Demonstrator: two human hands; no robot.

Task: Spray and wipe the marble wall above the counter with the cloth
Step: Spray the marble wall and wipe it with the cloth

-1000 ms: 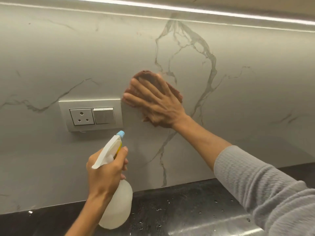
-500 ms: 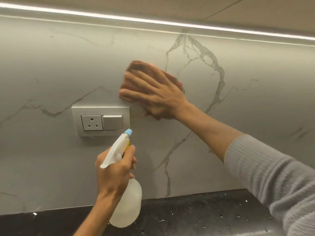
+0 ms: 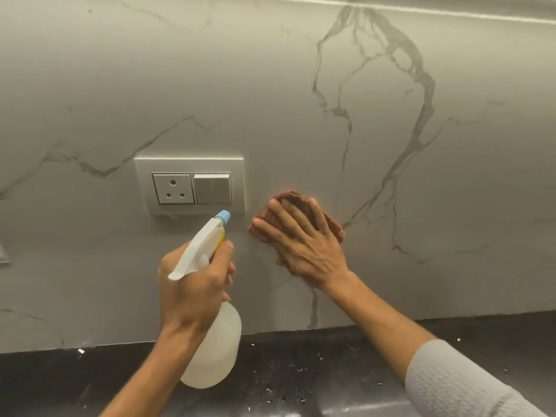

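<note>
Wall (image 3: pixel 301 100), grey-veined marble; right hand (image 3: pixel 304 245) presses brown cloth (image 3: pixel 332 227) flat, fingers spread; left hand (image 3: pixel 192 284) grips bottle (image 3: pixel 215 356).

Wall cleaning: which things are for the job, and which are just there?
For the job: spray bottle in left hand; brown cloth under right hand; marble wall.

Just there: socket and switch plate; black counter.
</note>
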